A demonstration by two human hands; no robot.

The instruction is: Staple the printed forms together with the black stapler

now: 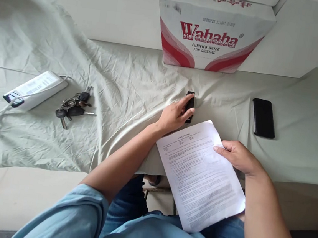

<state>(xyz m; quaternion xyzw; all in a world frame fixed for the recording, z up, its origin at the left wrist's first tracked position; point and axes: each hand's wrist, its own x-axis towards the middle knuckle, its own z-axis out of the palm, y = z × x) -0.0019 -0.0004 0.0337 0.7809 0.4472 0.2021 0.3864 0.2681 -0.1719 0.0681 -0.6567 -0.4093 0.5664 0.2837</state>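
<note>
My right hand (pixel 238 155) pinches the right edge of a white printed paper (pixel 198 174), thumb on top and fingers underneath. The paper slants from the table's front edge down over my lap, and I cannot tell whether it is one sheet or more. Over a small black oblong object (pixel 188 117) on the cloth, my left hand (pixel 175 115) lies with index finger and thumb spread across it. Part of that object is hidden by the fingers, so its exact kind is unclear. The paper's top corner is close below the left wrist.
A Wahaha water carton (pixel 211 44) stands at the back against white boxes or panels. Right of my hands lies a black phone (pixel 263 118). On the left are a bunch of keys (pixel 75 106) and a white device (pixel 36 90) with cables. Wrinkled pale green cloth (pixel 131 84) covers the table.
</note>
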